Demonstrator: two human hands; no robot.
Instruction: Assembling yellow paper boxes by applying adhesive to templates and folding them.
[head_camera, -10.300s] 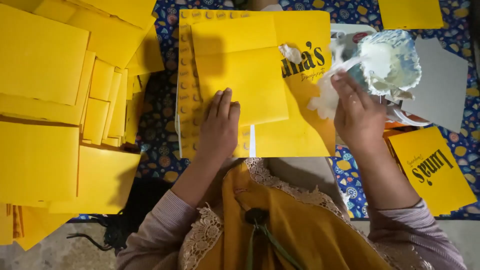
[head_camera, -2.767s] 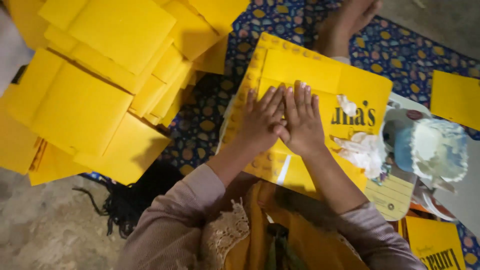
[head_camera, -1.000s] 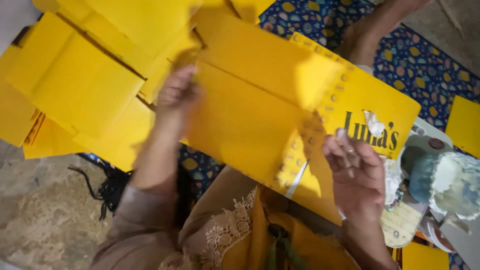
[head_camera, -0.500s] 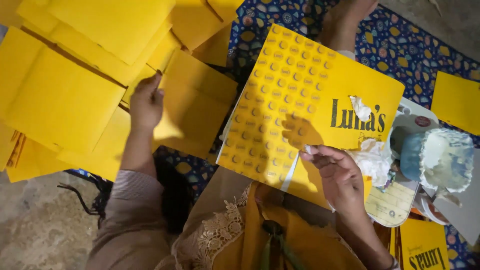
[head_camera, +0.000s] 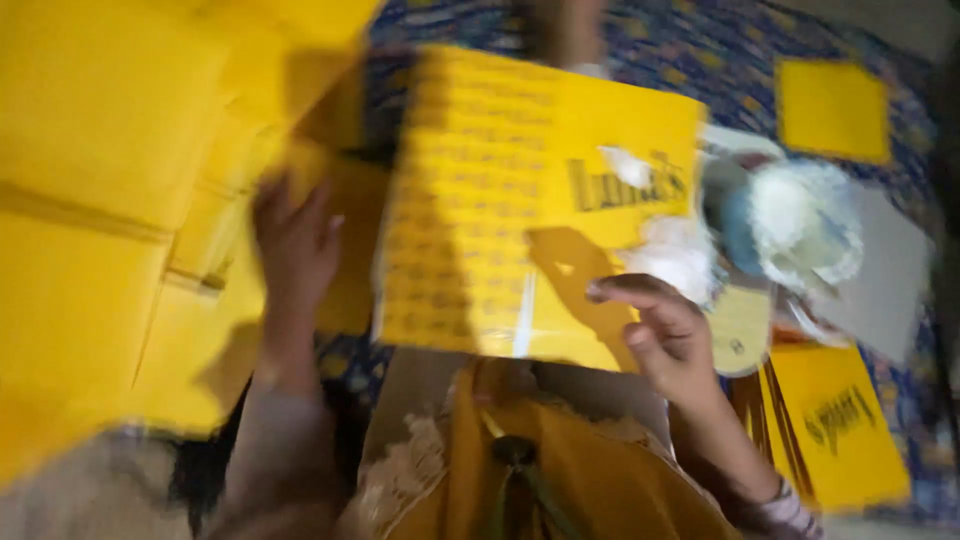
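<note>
The picture is motion-blurred. My left hand (head_camera: 293, 250) lies flat, fingers apart, on a folded yellow paper piece (head_camera: 345, 240) at the edge of a big heap of yellow folded pieces (head_camera: 110, 170) on the left. A large yellow printed sheet (head_camera: 520, 200) with dotted rows and black lettering lies in front of me. My right hand (head_camera: 665, 335) hovers over that sheet's near right corner with fingers curled and nothing held. A white wad (head_camera: 675, 255) rests on the sheet just beyond this hand.
A blue bowl of white paste (head_camera: 800, 225) stands at the right on a grey card (head_camera: 885, 280). More yellow printed sheets (head_camera: 835, 425) lie at lower right, another yellow piece (head_camera: 832, 110) at upper right. A blue patterned cloth (head_camera: 700, 60) covers the floor.
My left hand carried the folded yellow piece from the printed sheet to the heap on the left and now rests on it. My right hand lifted off the sheet. The camera swung.
</note>
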